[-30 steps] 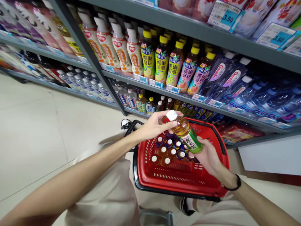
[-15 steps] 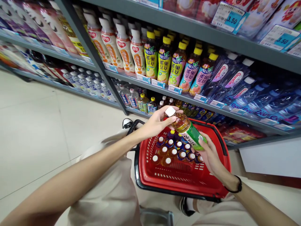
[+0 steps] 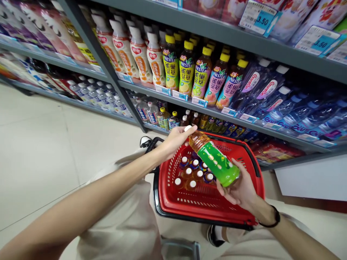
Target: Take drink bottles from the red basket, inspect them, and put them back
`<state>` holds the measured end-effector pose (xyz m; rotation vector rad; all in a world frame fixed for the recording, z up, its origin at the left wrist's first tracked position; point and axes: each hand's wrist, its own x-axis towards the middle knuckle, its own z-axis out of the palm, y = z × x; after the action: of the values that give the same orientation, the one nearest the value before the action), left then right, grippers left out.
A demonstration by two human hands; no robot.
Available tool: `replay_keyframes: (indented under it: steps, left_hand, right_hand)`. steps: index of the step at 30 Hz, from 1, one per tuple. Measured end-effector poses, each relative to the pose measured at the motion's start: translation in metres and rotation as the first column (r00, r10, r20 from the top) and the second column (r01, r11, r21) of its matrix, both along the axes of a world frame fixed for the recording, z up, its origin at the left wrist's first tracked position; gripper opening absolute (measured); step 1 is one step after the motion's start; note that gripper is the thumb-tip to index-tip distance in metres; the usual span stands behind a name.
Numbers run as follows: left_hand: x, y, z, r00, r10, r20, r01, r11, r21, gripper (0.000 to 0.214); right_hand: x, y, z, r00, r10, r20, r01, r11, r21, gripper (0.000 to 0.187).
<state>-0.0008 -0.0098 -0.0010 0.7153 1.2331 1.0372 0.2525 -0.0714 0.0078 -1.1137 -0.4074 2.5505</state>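
Note:
My left hand (image 3: 176, 141) holds the neck end of a plastic tea bottle (image 3: 214, 159), its fingers around the white cap. My right hand (image 3: 237, 191) supports the bottle's base end from below. The bottle has amber liquid and a bright green label with white dots, and it lies tilted above a red plastic shopping basket (image 3: 195, 202). Several small bottles with white caps (image 3: 192, 173) stand inside the basket, partly hidden by the held bottle.
Grey store shelves (image 3: 217, 112) hold rows of bottled drinks and priced packets at the front and left. Black basket handles (image 3: 153, 144) rise at the basket's sides. My shoes (image 3: 213, 234) and pale trousers are below, with a tiled floor (image 3: 54, 162) to the left.
The held bottle has rolled so its green dotted side faces up, hiding the printed characters. It has also dropped slightly and tilted flatter, and my left fingers now cover most of the cap.

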Motion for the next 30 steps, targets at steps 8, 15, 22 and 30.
replay_keyframes:
  steps: [8, 15, 22, 30]
  left_hand:
    - [0.009, 0.006, -0.017, 0.998, 0.041, 0.041, -0.034, 0.986, -0.165, 0.045]
    - [0.008, 0.008, -0.02, 0.991, 0.113, 0.075, -0.105, 0.988, -0.11, 0.031]
    - [0.003, 0.01, -0.008, 0.989, 0.053, 0.14, -0.031, 0.987, -0.156, 0.029]
    - [0.012, 0.007, -0.014, 0.983, 0.05, 0.175, -0.016, 0.981, -0.193, 0.023]
  right_hand:
    - [0.007, 0.005, 0.011, 0.995, -0.038, -0.093, 0.046, 0.995, 0.083, 0.085]
    - [0.009, 0.017, 0.001, 0.957, -0.226, 0.182, 0.123, 0.884, 0.452, 0.069]
    - [0.02, 0.021, -0.002, 0.882, -0.434, 0.184, 0.092, 0.542, 0.835, 0.057]
    - [0.041, 0.018, 0.006, 0.882, -0.396, 0.257, -0.381, -0.275, 0.883, 0.084]
